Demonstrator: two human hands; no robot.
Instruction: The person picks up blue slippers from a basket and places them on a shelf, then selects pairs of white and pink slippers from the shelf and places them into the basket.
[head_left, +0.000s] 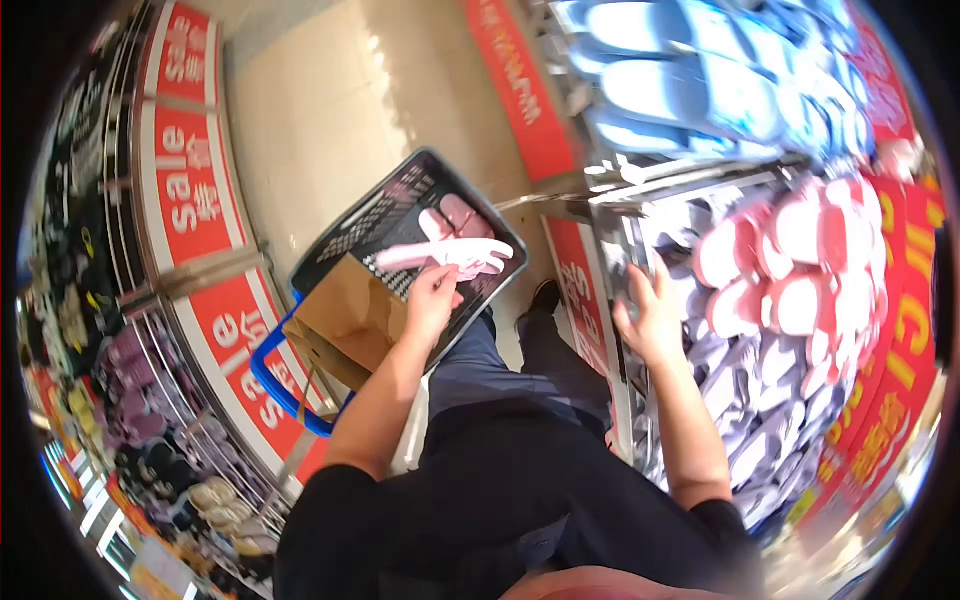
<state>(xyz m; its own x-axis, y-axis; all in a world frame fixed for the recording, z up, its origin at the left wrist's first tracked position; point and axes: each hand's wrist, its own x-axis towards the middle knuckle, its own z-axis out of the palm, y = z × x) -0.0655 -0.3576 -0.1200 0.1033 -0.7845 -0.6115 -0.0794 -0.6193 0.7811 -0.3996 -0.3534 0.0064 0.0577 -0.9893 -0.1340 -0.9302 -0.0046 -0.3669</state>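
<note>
A pair of pale pink slippers [440, 254] is pinched in my left hand [434, 302], above a dark grey shopping basket [425, 165]. Under them, darker pink slippers [460, 215] lie in the basket. A brown cardboard box [350, 310] fills the basket's near left part, and a blue handle [268, 375] sticks out on that side. My right hand [655, 318] has its fingers apart at the edge of the slipper display, beside grey-lavender slippers [775, 395] and holding nothing.
Pink slippers [800, 260] and light blue slippers [690, 85] are piled on the right display. Red sale signs [190, 185] line the left rack, which holds many shoes [140, 380]. A tiled aisle [310, 90] runs ahead. My shoe [543, 298] is beside the basket.
</note>
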